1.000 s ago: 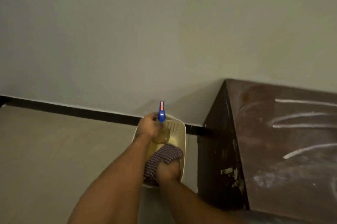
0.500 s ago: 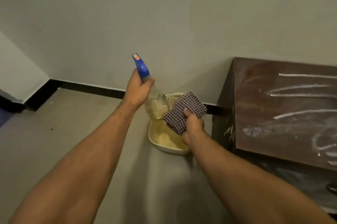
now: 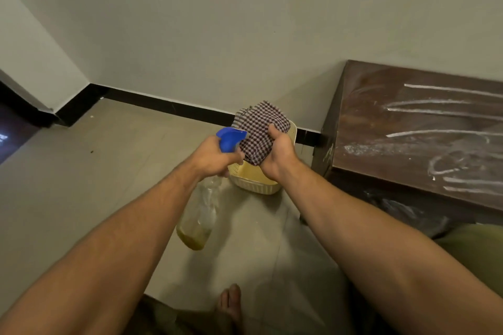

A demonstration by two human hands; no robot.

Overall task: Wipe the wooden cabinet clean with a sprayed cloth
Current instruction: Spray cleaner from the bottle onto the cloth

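My left hand (image 3: pixel 215 157) grips a clear spray bottle (image 3: pixel 198 214) by its neck; a little yellow liquid sits in its bottom, and its blue nozzle (image 3: pixel 230 138) points at the cloth. My right hand (image 3: pixel 277 155) holds a bunched dark checked cloth (image 3: pixel 258 130) right in front of the nozzle. The dark wooden cabinet (image 3: pixel 422 133) stands to the right against the wall, its top marked with white chalky streaks and smears.
A cream plastic basket (image 3: pixel 258 185) sits on the floor below my hands, against the wall's black skirting (image 3: pixel 168 108). Grey tiled floor spreads left. A dark plastic bag (image 3: pixel 408 214) lies under the cabinet's front edge. My bare foot (image 3: pixel 231 304) shows at the bottom.
Both hands rose out of the basket with bottle and cloth. The bottle has tipped so its nozzle faces the cloth, and the two hands have come close together.
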